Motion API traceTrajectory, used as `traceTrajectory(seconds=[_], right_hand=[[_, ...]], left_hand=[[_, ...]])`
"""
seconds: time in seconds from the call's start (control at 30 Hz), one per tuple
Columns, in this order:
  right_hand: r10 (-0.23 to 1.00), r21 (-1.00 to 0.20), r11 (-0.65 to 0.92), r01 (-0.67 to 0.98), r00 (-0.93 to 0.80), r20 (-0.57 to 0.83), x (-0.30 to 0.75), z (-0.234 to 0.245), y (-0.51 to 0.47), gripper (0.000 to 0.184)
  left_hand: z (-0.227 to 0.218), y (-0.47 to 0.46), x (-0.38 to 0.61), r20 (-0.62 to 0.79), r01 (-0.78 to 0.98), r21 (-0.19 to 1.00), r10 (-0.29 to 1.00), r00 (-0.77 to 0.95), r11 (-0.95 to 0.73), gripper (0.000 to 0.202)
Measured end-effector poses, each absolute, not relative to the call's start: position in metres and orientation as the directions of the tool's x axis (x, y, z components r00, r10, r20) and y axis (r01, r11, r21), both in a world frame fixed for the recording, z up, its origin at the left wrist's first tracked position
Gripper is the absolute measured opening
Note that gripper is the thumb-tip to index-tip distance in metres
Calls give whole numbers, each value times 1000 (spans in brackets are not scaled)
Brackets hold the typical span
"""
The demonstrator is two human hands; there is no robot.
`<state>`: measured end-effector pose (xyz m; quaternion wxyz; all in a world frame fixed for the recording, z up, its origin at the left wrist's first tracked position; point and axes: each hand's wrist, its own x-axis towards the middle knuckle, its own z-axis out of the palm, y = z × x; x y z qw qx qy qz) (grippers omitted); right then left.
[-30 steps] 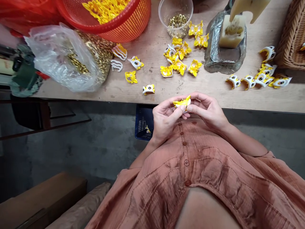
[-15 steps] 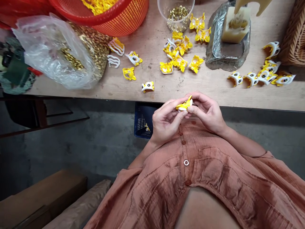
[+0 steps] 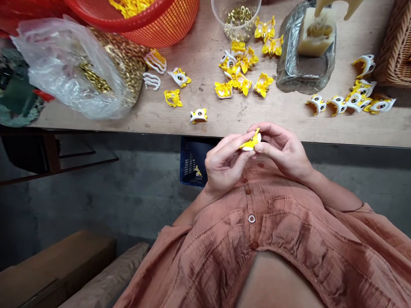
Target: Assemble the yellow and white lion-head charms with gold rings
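Piece (image 3: 251, 143), yellow with white, is up between my two hands, in front of the dress (image 3: 257, 192) and at the near edge of the table (image 3: 285, 124). From my end I read both hands as grasping it: the left hand (image 3: 224, 164) pinches its left side between thumb and fingers, and the right hand (image 3: 284, 152) grips its right side the same way. A yellow tip pokes up between them. My fingertips hide part of it, so I cannot tell its full shape.

Beyond my hands I see a pile (image 3: 239, 81) of yellow parts, with a clear tub (image 3: 215, 16) of brass rings (image 3: 239, 18) behind it. To the right stand a grey base (image 3: 284, 70) bearing a cream block (image 3: 316, 36), then a cluster of heads (image 3: 358, 102) near a wicker basket (image 3: 396, 55). Left of the pile I have one head (image 3: 198, 115) near the edge, a bag (image 3: 67, 72) of brass bits and a red basket (image 3: 163, 28). Below, partly behind my left hand, is a blue crate (image 3: 188, 176).
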<state>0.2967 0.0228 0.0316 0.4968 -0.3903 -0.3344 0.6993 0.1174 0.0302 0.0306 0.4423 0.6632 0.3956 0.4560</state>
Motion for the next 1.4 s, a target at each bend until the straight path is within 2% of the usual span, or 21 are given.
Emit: traceTrajectory(seconds=[0.13, 0.2, 0.27, 0.33, 0.4, 0.47, 0.57, 0.7, 0.87, 1.03, 1.13, 1.3, 1.4], right_hand=[[964, -906, -242, -348, -193, -183, 298, 33, 25, 36], [969, -928, -212, -307, -189, -159, 298, 32, 26, 37], [989, -964, -126, -235, -102, -104, 297, 29, 26, 42], [998, -996, 41, -79, 53, 37, 297, 26, 26, 39], [958, -960, 243, 138, 124, 260, 298, 22, 26, 23], [896, -861, 401, 313, 63, 440, 301, 18, 26, 8], [839, -750, 504, 427, -39, 542, 305, 16, 26, 15], [800, -698, 562, 444, -77, 595, 310, 20, 23, 24], [818, -687, 544, 482, -121, 562, 315, 23, 19, 23], [771, -658, 597, 458, -103, 628, 316, 20, 19, 31], [782, -670, 585, 457, -101, 615, 316, 19, 18, 30], [828, -748, 502, 434, 8, 560, 313, 20, 15, 22], [795, -716, 570, 404, -51, 604, 315, 23, 17, 29]], left_hand=[[32, 28, 121, 230, 66, 965, 942, 244, -252, 37], [33, 26, 124, 124, -11, 992, 970, 209, -125, 36], [33, 25, 128, -23, -107, 993, 981, 192, 44, 37], [32, 24, 130, -140, -196, 964, 969, 206, 181, 40], [32, 25, 131, -202, -251, 932, 951, 236, 261, 41], [32, 26, 131, -225, -273, 916, 941, 252, 292, 41], [33, 27, 130, -236, -271, 913, 936, 261, 305, 41], [35, 27, 128, -224, -267, 917, 936, 270, 297, 40], [40, 26, 129, -190, -237, 939, 949, 251, 250, 37], [43, 25, 129, -184, -227, 942, 945, 269, 248, 34], [44, 25, 130, -180, -226, 942, 943, 280, 247, 34], [47, 25, 132, -175, -237, 940, 941, 289, 248, 34], [45, 25, 132, -127, -240, 950, 950, 284, 199, 34]])
